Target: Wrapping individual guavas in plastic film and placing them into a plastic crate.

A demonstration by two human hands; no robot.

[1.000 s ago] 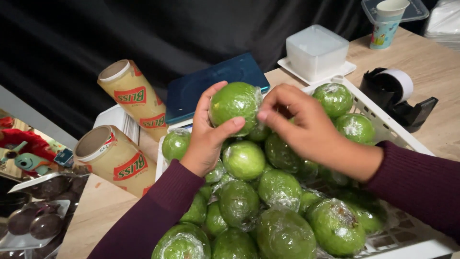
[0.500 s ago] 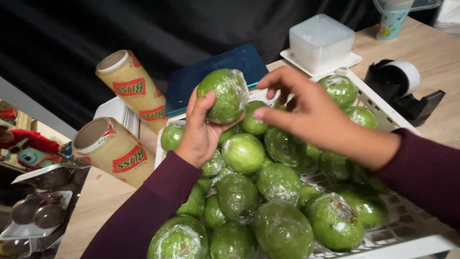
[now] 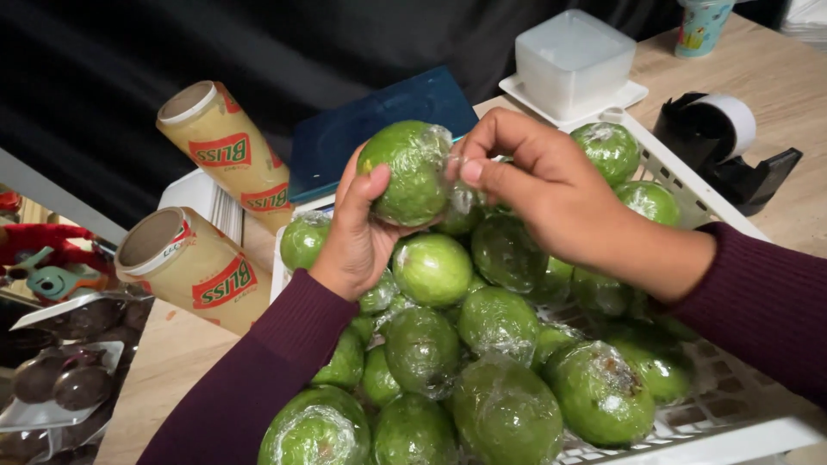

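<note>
Above a white slotted basket [image 3: 689, 185] heaped with film-wrapped green fruit, left hand [image 3: 357, 228] cupping one wrapped green fruit [image 3: 412, 172], thumb pressed across its front, fingers curled behind. Right hand [image 3: 551, 185] alongside, thumb and forefinger pinched narrow on a loose tuft of clear film [image 3: 455, 164] at the fruit's right flank, remaining fingers folded over.

Compared with half a second ago: fruit lifted a little clear of the pile and turned, right hand shifted from lying over the top to nipping the film's edge at the side. Judged from that, wrapping close to sealed, loose end being drawn tight or pressed down.

Fruit nearly round, so long axis hard to call; slightly taller than wide, tilted a touch to the left, gathered film end facing right toward the pinching fingers. Stem end not discernible under the glare.

Left of the basket, two rolls of cling film [image 3: 194, 267] lying on the wooden table [image 3: 780, 77]; beyond, a dark blue board [image 3: 362, 129], a white lidded box [image 3: 575, 58] and a black tape dispenser [image 3: 728, 146].
</note>
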